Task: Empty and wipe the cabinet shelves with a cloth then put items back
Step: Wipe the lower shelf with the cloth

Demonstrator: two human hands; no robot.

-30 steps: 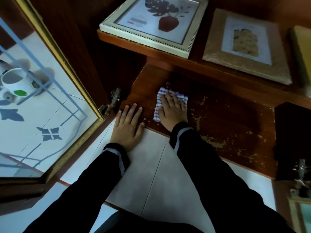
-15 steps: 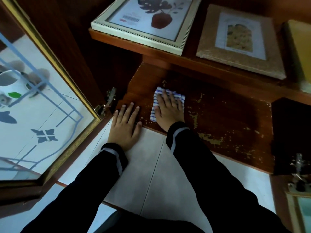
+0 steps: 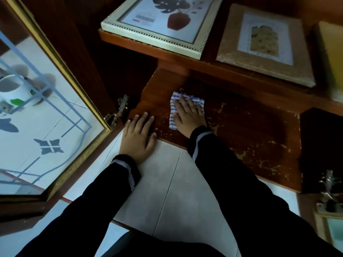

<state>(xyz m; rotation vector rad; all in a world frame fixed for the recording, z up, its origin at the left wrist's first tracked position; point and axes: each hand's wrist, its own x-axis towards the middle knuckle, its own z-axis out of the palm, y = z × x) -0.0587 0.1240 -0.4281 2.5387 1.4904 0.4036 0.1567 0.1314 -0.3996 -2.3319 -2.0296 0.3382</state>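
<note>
**A:** What is the right hand (image 3: 189,117) doing?

**B:** It lies flat, palm down, with its fingers straight and pointing toward 12 o'clock. It presses the cloth (image 3: 174,106) onto the bottom shelf (image 3: 250,127) without gripping it.

**A:** And the cloth itself?

**B:** It is a blue-and-white check, folded small, lying on the left half of that shelf. Its edges show past the fingers at 12 o'clock and past the thumb side at 9 o'clock.

**A:** The left hand (image 3: 137,138)?

**B:** It is at 8 o'clock from the right one, just beside it but not touching. It is also released and flat, with the fingers spread. The fingertips rest on the shelf's front edge and the palm is on the pale floor tile (image 3: 167,182). It holds nothing. Both arms are in dark sleeves with a light band at the cuff.

**A:** What is the shelf surface like?

**B:** It is dark brown wood with pale chipped patches, most of them from 3 to 5 o'clock of the cloth.

**A:** What is further out?

**B:** At 12 o'clock the upper shelf (image 3: 232,69) juts over the back. A white picture frame (image 3: 161,21) with a leaf print lies flat on it. At 1 o'clock a brown frame (image 3: 265,45) lies beside that one, apart from it. A yellowish object (image 3: 332,58) is cut off by the picture's right edge, and I cannot tell what it is.

**A:** And to the left?

**B:** At 9 o'clock a metal hinge (image 3: 118,112) carries the open glass door (image 3: 46,127), which has a gilt rim and blue patterning. A white mug (image 3: 11,89) shows through the glass.
</note>
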